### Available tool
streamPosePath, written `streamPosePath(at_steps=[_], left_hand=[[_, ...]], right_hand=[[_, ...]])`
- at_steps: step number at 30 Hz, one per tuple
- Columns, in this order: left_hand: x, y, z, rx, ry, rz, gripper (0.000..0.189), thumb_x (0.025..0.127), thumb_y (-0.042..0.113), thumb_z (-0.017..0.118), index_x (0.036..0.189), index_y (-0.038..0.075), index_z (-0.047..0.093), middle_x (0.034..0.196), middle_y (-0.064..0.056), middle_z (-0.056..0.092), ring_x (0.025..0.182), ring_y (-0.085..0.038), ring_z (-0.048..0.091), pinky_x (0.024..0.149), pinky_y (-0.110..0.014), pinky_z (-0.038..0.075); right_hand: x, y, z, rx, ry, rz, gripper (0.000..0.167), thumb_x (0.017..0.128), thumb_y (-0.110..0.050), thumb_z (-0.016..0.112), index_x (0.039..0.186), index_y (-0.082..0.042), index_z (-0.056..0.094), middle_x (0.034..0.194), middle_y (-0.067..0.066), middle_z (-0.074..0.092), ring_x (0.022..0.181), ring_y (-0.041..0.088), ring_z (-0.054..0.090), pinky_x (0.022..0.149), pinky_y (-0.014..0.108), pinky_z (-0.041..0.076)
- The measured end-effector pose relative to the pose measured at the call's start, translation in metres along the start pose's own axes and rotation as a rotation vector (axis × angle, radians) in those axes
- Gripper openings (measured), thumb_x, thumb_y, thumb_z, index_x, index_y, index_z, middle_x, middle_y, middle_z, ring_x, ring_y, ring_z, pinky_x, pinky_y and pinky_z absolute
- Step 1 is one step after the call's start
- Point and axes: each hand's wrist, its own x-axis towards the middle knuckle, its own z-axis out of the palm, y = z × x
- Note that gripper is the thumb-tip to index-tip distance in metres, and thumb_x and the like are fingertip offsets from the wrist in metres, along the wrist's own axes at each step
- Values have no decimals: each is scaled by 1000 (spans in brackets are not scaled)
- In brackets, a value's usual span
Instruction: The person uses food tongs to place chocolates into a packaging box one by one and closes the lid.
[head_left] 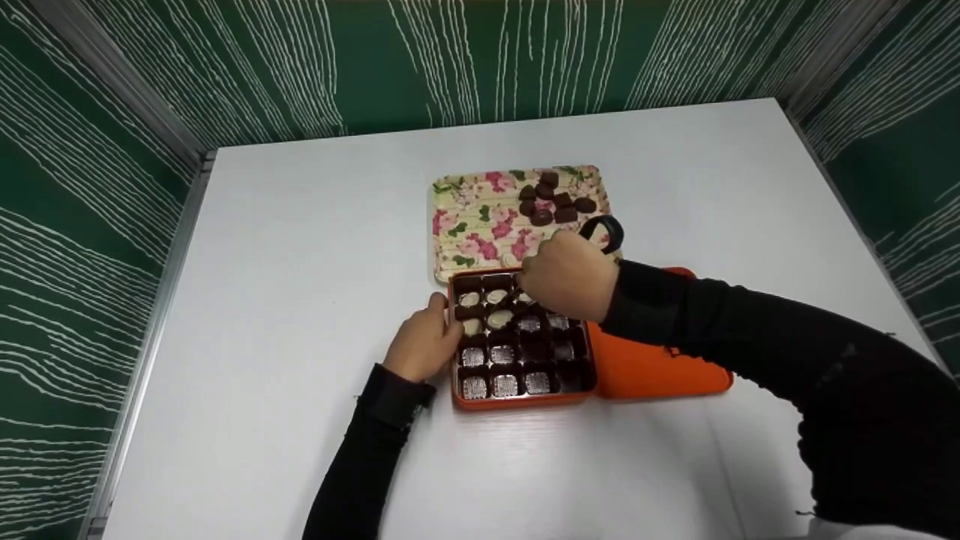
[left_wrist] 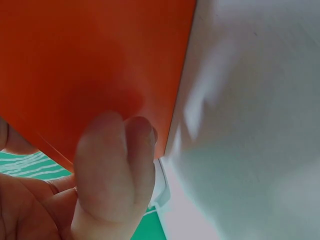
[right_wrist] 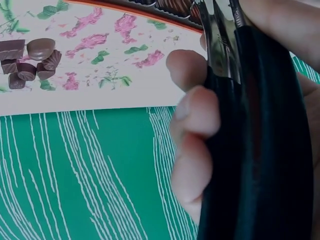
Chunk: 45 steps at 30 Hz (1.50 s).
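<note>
An orange box [head_left: 521,403] holds a dark compartmented insert. White chocolates [head_left: 469,299] sit in its upper compartments; several lower ones hold ribbed, shiny dark pieces or liners. My left hand [head_left: 424,341] grips the box's left wall, thumb at the rim and fingers [left_wrist: 107,165] against the outside. Over the box's upper right, my right hand [head_left: 570,274] grips metal tongs with black handles [right_wrist: 272,130], whose looped end [head_left: 615,234] sticks out behind the hand. The tongs' tips point down at a white chocolate [head_left: 499,319] in the second row. The hand hides some of the compartments.
Behind the box lies a floral tray [head_left: 465,217] with a cluster of dark chocolates [head_left: 545,191] on its right half. An orange lid [head_left: 652,367] lies against the box's right side, partly under my right forearm. Green, white-streaked panels [head_left: 390,67] surround the white table [head_left: 322,247].
</note>
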Motion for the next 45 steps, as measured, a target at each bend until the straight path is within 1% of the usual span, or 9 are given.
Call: streamPosePath(at_steps=[8,11,15,25,28,34,37,40,45], left_hand=[[1,-1,1,8,10,-16,25,96,25,50,113,6,49,74,-10,61,65,-25,61,58,-39,49],[1,-1,1,9,11,-17,26,96,25,50,114,6,49,75,-10,62,67,-26,62,61,-40,51],[1,-2,2,9,7,-14,26,96,24,51,115,6,49,75,-11,63,69,-27,62,63,-42,51],[1,-2,3,-4,8,20,25,96,24,50,113,5,48,77,-12,63,71,-27,63,65,-43,51],[0,-2,3,0,19,34,24,95,23,50,112,6,49,76,-10,63,69,-26,62,64,-42,51],[1,-2,3,-10,24,26,22,94,24,50,109,7,49,71,-8,61,63,-24,60,58,-38,48],[1,-2,3,-10,19,10,23,94,25,50,110,8,49,71,-7,61,63,-23,59,59,-37,48],[1,-2,3,-9,13,7,24,95,24,51,111,8,49,71,-6,61,63,-22,59,59,-37,49],[0,-3,3,-3,20,18,24,95,23,51,112,6,49,70,-7,61,63,-23,60,59,-38,50]], right_hand=[[10,-6,-10,-65,2,-7,52,80,1,57,54,-16,15,53,-4,11,51,10,10,51,26,8],[14,-10,-14,-85,-15,-9,53,84,1,56,55,-16,15,54,-3,9,52,10,8,52,27,7],[22,-16,-15,-113,-81,-12,55,88,-5,58,54,-16,17,52,-3,11,51,10,9,52,28,9],[40,-32,-11,-159,-211,-54,50,87,-14,64,52,-16,29,49,-5,27,48,10,22,48,27,18],[42,-35,-13,-176,-240,-46,43,87,-16,64,54,-16,36,51,-4,36,48,10,25,49,26,22],[45,-40,-18,-180,-225,-36,26,88,-15,61,62,-15,60,61,-3,60,49,13,34,61,30,48],[45,-39,-19,-168,-241,-41,29,88,-14,61,60,-15,55,57,-3,54,49,13,30,53,27,40],[43,-36,-19,-155,-239,-41,40,87,-12,60,54,-16,39,51,-3,38,48,11,23,46,27,23],[34,-27,-24,-132,-184,10,53,89,-8,58,55,-17,19,51,-4,15,51,10,12,50,28,10]])
